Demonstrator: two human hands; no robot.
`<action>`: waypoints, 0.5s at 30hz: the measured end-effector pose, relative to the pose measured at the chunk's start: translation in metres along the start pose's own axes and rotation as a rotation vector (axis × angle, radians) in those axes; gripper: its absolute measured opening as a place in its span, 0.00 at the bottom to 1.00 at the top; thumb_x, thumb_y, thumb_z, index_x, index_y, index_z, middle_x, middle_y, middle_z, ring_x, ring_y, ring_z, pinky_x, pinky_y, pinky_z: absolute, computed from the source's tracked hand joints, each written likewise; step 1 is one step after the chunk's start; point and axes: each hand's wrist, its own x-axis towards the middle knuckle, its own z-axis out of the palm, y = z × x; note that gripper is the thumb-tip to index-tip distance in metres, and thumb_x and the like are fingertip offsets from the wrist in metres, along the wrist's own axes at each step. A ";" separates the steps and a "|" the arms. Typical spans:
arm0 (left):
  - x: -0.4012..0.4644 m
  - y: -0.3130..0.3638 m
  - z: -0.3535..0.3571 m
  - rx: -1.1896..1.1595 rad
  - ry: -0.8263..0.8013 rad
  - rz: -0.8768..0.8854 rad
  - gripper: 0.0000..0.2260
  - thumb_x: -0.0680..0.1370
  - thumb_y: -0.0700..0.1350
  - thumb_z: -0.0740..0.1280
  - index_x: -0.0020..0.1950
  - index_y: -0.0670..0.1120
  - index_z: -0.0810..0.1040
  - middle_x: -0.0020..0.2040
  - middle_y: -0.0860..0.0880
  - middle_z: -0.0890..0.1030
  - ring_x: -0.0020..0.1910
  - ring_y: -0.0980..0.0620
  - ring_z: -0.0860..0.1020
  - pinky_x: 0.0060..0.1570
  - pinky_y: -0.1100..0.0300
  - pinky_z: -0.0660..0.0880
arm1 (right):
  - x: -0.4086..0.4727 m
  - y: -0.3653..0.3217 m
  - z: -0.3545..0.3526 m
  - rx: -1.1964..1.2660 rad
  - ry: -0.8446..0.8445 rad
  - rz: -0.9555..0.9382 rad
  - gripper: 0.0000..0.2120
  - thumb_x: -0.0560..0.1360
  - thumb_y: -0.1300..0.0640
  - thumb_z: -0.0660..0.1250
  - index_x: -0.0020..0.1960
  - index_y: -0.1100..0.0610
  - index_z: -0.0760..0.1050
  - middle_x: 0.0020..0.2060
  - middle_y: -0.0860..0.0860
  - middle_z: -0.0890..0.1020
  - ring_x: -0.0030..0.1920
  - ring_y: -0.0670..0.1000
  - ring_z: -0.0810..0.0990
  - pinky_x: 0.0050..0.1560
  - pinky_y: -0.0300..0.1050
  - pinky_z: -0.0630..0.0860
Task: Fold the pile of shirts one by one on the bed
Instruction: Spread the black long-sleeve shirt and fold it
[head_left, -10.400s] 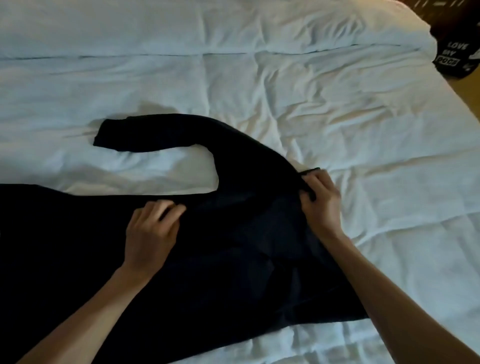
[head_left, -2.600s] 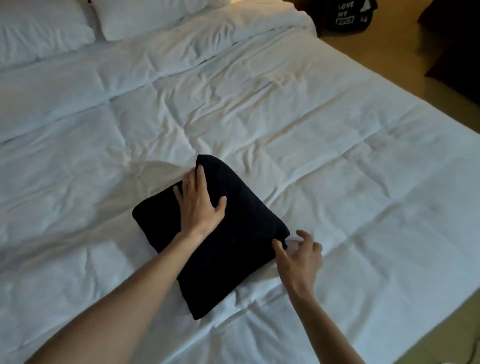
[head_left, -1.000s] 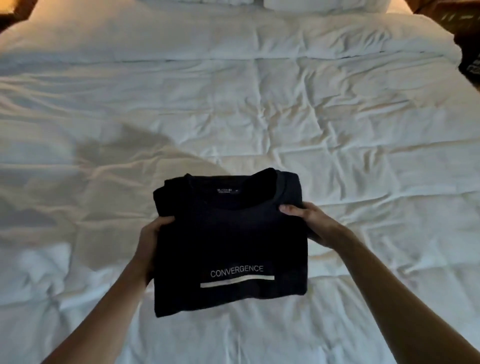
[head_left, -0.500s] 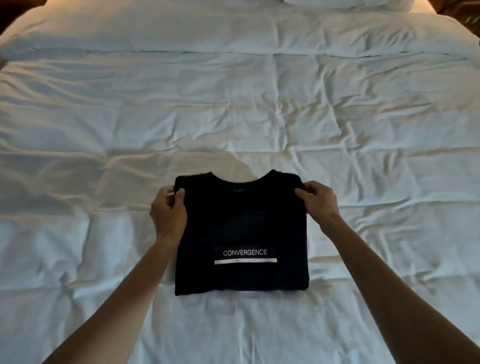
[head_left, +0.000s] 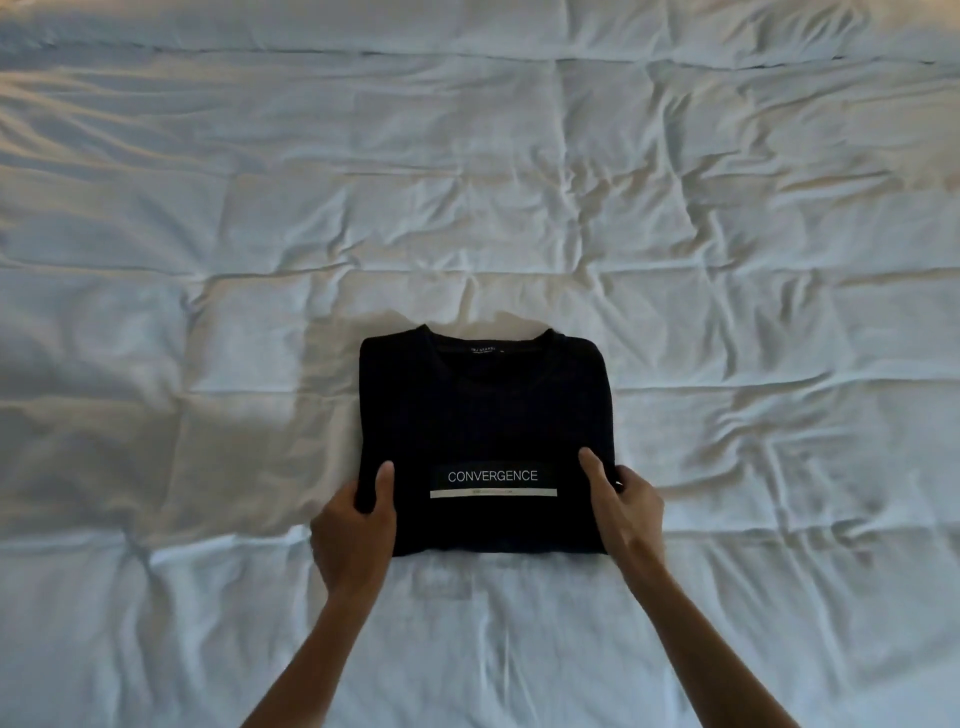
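While shirt (head_left: 485, 415) lies folded, logo up, mid-bed (head_left: 727, 260), my left hand (head_left: 353, 535) and right hand (head_left: 628, 514) pinch its near side edges. Squaring step, seemingly finished. Next: let go, fetch another; pile unseen.

Matt black cloth shirt (head_left: 483, 410), perhaps a fine knit, on rumpled white cloth bedcover (head_left: 727, 260).

Fingers of left hand (head_left: 353, 535) and right hand (head_left: 631, 514) hidden under folded black cotton shirt (head_left: 483, 410); small neck label (head_left: 483, 349) illegible.
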 end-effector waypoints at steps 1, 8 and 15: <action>-0.003 -0.002 -0.002 -0.012 0.015 0.073 0.23 0.79 0.57 0.66 0.29 0.47 0.67 0.25 0.49 0.71 0.29 0.41 0.74 0.32 0.55 0.65 | -0.004 0.002 -0.002 0.038 -0.008 -0.030 0.24 0.78 0.42 0.66 0.32 0.58 0.68 0.25 0.47 0.70 0.28 0.47 0.69 0.31 0.44 0.67; 0.012 -0.009 -0.018 0.012 0.188 0.349 0.16 0.82 0.48 0.65 0.36 0.42 0.74 0.26 0.48 0.68 0.25 0.44 0.68 0.28 0.57 0.62 | -0.003 0.000 -0.008 -0.015 0.152 -0.266 0.21 0.81 0.53 0.62 0.31 0.55 0.63 0.23 0.46 0.65 0.24 0.46 0.64 0.26 0.38 0.60; 0.008 -0.029 -0.009 0.144 -0.035 0.010 0.17 0.81 0.56 0.64 0.38 0.45 0.76 0.32 0.49 0.77 0.38 0.39 0.79 0.36 0.53 0.69 | -0.007 0.029 0.006 -0.215 0.166 -0.125 0.17 0.82 0.48 0.59 0.40 0.58 0.71 0.29 0.52 0.77 0.33 0.56 0.75 0.32 0.51 0.70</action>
